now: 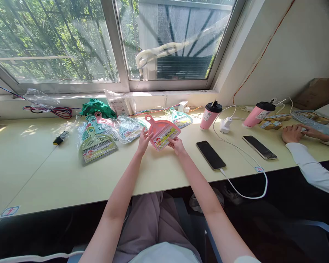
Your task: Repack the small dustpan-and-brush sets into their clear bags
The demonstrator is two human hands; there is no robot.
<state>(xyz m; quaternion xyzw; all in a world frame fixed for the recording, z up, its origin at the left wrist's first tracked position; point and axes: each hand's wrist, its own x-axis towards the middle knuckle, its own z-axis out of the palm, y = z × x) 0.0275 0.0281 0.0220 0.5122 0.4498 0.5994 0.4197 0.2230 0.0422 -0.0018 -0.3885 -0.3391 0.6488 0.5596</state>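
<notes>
A pink dustpan and brush set (163,133) with a printed label is held up over the table between my two hands. My left hand (144,141) grips its left edge, and my right hand (177,145) pinches its lower right edge. To the left lie more sets: a green one (98,148) in front, with teal and pink ones behind it in clear plastic. A bagged light blue set (130,128) lies just behind my left hand, and another bagged set (182,118) is behind the pink one.
Two phones (211,155) (260,147), two pink cups (210,116) (257,114), a charger (225,125) and a white cable are on the right. Another person's hands (294,133) rest at far right. A screwdriver (60,138) lies left, near green plastic (98,108).
</notes>
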